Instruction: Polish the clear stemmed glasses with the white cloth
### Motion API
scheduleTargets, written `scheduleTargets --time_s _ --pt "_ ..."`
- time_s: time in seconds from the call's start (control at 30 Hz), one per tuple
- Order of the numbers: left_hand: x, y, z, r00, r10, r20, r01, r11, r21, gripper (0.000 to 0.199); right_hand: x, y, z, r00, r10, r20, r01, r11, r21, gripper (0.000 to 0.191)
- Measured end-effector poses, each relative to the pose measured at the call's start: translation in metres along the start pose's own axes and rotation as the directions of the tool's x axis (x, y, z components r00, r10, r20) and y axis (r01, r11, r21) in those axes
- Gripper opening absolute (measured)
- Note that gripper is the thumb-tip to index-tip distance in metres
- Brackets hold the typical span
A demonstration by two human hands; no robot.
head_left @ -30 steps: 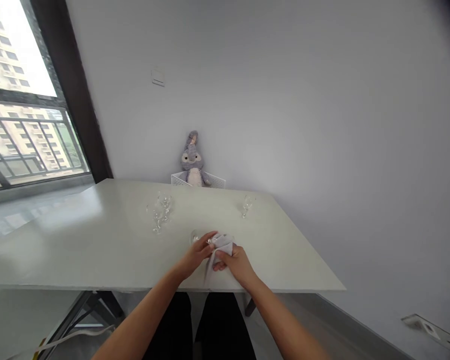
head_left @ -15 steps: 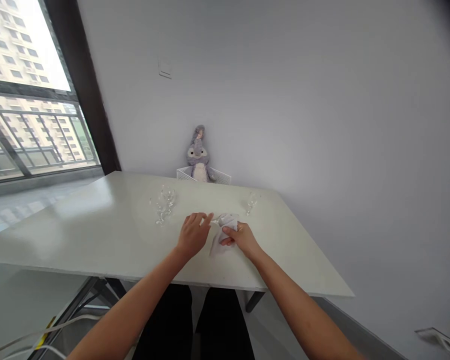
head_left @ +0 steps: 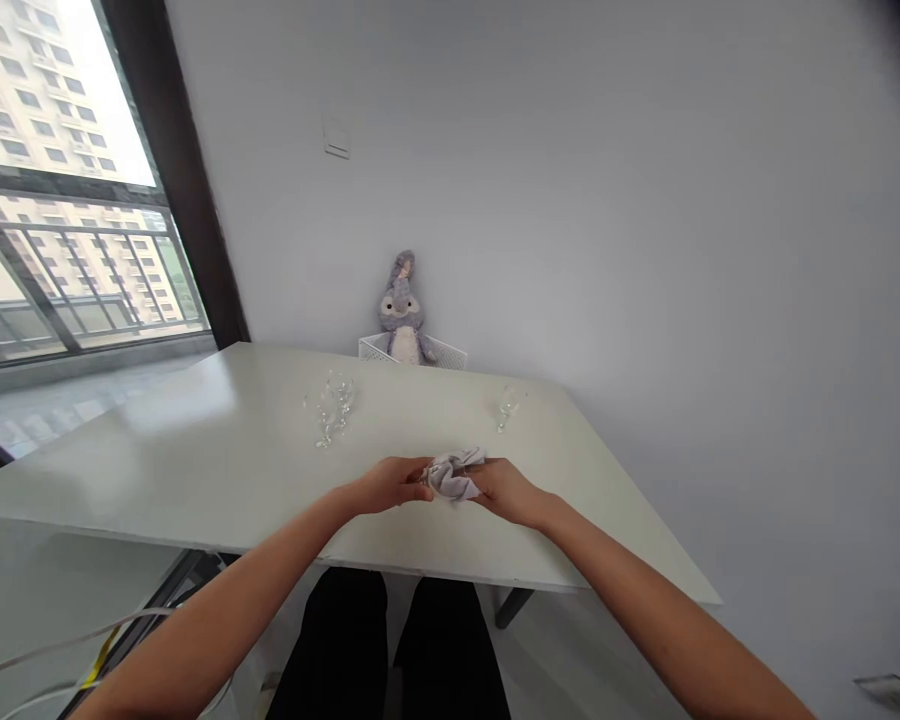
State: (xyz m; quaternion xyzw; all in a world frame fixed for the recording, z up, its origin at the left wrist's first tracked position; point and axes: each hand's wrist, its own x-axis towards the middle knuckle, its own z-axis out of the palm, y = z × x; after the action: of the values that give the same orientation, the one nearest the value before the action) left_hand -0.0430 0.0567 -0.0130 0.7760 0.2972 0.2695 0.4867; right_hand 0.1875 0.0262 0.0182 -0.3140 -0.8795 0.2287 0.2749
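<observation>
A crumpled pale cloth point(head_left: 454, 476) is bunched between my two hands, low above the front part of the white table point(head_left: 270, 480). My right hand point(head_left: 511, 490) is closed on the cloth from the right, some fingers hidden in its folds. My left hand point(head_left: 391, 486) is at the cloth's left side, fingers and thumb curled round a small clear glass that is mostly hidden by hand and cloth. Farther back on the left stand several clear stemmed glasses point(head_left: 336, 402), close together. One more stemmed glass point(head_left: 507, 408) is on the right, beyond my right hand.
Against the wall, a grey plush toy point(head_left: 403, 320) sits in a white perforated basket point(head_left: 450, 355) behind the table's far edge. A window point(head_left: 82, 260) is at the left. Pale cables point(head_left: 67, 640) run low at the left, below the table.
My left hand has gone from raised, loosely spread fingers to a closed grip beside the cloth. The cloth, hanging down before, is now bunched up, and my right hand has turned. The view shifted slightly.
</observation>
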Motion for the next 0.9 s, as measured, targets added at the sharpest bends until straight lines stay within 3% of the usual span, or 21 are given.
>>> scheduleTargets --time_s 0.07,0.1,0.27,0.37,0.47,0.57,0.63,0.7,0.77,0.83,0.9 --pt "-0.003 -0.001 0.003 0.995 -0.046 0.085 0.044 0.999 0.031 0.032 -0.003 0.003 -0.01 0.999 -0.037 0.036 0.042 0.991 -0.125 0.013" --pt "-0.003 -0.004 0.005 0.994 -0.078 0.078 0.074 0.996 0.057 0.033 -0.006 0.005 -0.014 0.998 -0.045 0.039 0.051 0.983 -0.176 0.016" --pt "-0.004 -0.022 0.009 0.947 -0.231 -0.225 0.293 0.907 0.302 0.039 -0.025 0.01 -0.009 0.984 -0.056 -0.171 -0.034 0.876 -0.482 0.033" --pt "-0.001 -0.02 0.02 0.938 -0.143 -0.316 0.306 0.77 0.56 0.029 -0.022 -0.004 0.012 0.985 -0.123 -0.122 0.017 0.768 -0.64 0.048" --pt "0.001 -0.009 0.038 0.943 -0.05 -0.329 0.274 0.676 0.683 0.023 -0.002 -0.016 0.028 0.99 -0.135 -0.048 0.076 0.777 -0.625 0.037" --pt "-0.002 0.001 0.049 0.943 0.05 -0.329 0.229 0.62 0.751 0.029 0.018 -0.008 0.023 0.979 0.071 -0.19 -0.137 0.924 -0.358 0.026" --pt "-0.006 0.004 0.05 0.932 0.137 -0.335 0.194 0.593 0.781 0.037 0.026 0.006 0.015 0.923 0.311 -0.229 -0.305 0.95 0.059 0.036" --pt "-0.008 0.005 0.049 0.904 0.169 -0.393 0.216 0.612 0.76 0.042 0.029 0.019 0.014 0.843 0.503 -0.19 -0.343 0.775 0.532 0.041" --pt "-0.006 0.002 0.049 0.854 0.157 -0.496 0.289 0.65 0.703 0.043 0.029 0.024 0.026 0.762 0.617 -0.198 -0.196 0.51 0.837 0.038" --pt "0.001 -0.002 0.053 0.797 0.136 -0.588 0.353 0.686 0.637 0.043 0.028 0.019 0.049 0.699 0.667 -0.257 0.01 0.35 0.937 0.033" --pt "0.011 -0.006 0.061 0.753 0.126 -0.646 0.384 0.713 0.586 0.043 0.029 0.01 0.075 0.688 0.657 -0.31 0.113 0.325 0.939 0.033"
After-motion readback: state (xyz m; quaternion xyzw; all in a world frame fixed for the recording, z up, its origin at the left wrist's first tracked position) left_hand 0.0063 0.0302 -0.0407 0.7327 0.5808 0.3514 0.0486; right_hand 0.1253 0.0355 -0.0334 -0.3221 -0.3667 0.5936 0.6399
